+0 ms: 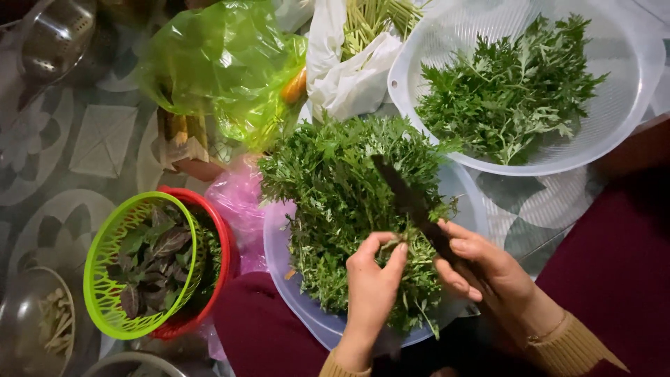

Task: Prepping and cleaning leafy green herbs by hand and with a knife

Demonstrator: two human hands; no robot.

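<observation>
Feathery greens (342,202) — left hand (373,279) pinches stem; right hand (481,269) grips dark knife (412,202).

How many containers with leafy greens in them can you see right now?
3. A white colander at upper right, a clear basin of greens under both hands in the middle, and a green basket nested in a red one at lower left. Others may be hidden under the bags.

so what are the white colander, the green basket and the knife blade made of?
White colander: looks like plastic, translucent, fine perforations. Green basket: glossy moulded plastic with slotted walls. Knife in the right hand: blade dark and matte, probably metal, though blur leaves it open.
</observation>
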